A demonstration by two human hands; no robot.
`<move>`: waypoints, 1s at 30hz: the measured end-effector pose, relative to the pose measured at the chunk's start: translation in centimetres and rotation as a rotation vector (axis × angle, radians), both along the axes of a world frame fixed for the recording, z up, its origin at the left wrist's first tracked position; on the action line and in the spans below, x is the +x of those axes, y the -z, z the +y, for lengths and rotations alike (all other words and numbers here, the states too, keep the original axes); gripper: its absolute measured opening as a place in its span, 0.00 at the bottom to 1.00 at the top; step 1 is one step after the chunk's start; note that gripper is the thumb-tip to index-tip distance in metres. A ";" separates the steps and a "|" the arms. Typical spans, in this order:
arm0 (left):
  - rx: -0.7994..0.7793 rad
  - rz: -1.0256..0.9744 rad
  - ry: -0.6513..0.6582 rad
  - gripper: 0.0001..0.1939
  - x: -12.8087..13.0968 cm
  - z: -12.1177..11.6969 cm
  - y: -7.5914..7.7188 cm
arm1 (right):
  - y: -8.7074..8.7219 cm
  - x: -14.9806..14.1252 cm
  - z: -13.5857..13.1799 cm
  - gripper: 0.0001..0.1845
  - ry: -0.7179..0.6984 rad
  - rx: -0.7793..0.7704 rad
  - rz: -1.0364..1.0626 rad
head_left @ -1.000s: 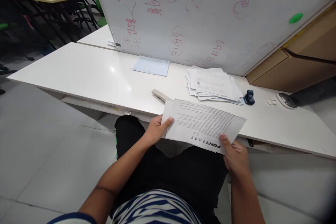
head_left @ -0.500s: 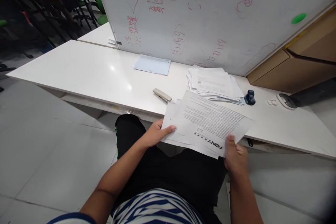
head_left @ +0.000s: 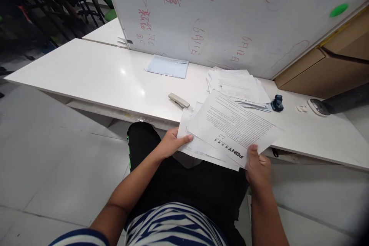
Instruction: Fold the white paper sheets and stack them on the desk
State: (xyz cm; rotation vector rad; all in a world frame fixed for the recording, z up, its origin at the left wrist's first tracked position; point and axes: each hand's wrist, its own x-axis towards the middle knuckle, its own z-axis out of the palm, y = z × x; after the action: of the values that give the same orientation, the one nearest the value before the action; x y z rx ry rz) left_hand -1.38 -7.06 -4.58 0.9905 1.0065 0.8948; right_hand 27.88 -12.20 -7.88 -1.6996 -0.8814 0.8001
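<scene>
Between my two hands, over my lap at the desk's front edge, are printed paper sheets (head_left: 230, 123) fanned slightly apart. My left hand (head_left: 173, 143) pinches the left edge of the lower sheets, thumb on top. The right edge is gripped by my right hand (head_left: 258, 165), its thumb pressed near the PONY heading of the top sheet. Just beyond the sheets lies a beige stapler (head_left: 179, 100). A messy paper stack (head_left: 238, 84) sits behind them, partly covered by the top sheet.
On the white desk (head_left: 95, 73) lies a pale blue printed sheet (head_left: 168, 66). A dark blue object (head_left: 277, 103), small white items (head_left: 301, 108) and a mouse-like device (head_left: 318, 107) are at the right. Behind stand a whiteboard (head_left: 173, 27) and a cardboard box (head_left: 305, 69).
The top sheet has shifted right and turned relative to the sheets beneath, baring more of them on the left. Both hands keep their hold; the camera view has shifted slightly.
</scene>
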 end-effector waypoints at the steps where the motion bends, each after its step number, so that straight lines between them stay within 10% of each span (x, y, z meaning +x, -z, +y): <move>1: -0.003 0.002 -0.017 0.23 0.0 0.0 0.1 | 0.0 0.0 0.0 0.26 0.010 -0.019 0.009; 19: -0.013 -0.021 0.080 0.24 0.8 -0.1 1.1 | -1.3 -0.9 0.8 0.27 -0.230 -0.109 0.119; 30: 0.351 0.220 -0.102 0.20 -1.0 3.9 -3.4 | -7.7 -2.8 6.5 0.26 -0.362 0.173 -0.082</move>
State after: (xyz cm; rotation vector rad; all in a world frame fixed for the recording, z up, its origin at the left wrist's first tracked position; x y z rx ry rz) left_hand -2.38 -3.13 -1.14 1.3656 1.1141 1.0886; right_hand 25.12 -5.65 -0.21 -1.4488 -1.3013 0.8680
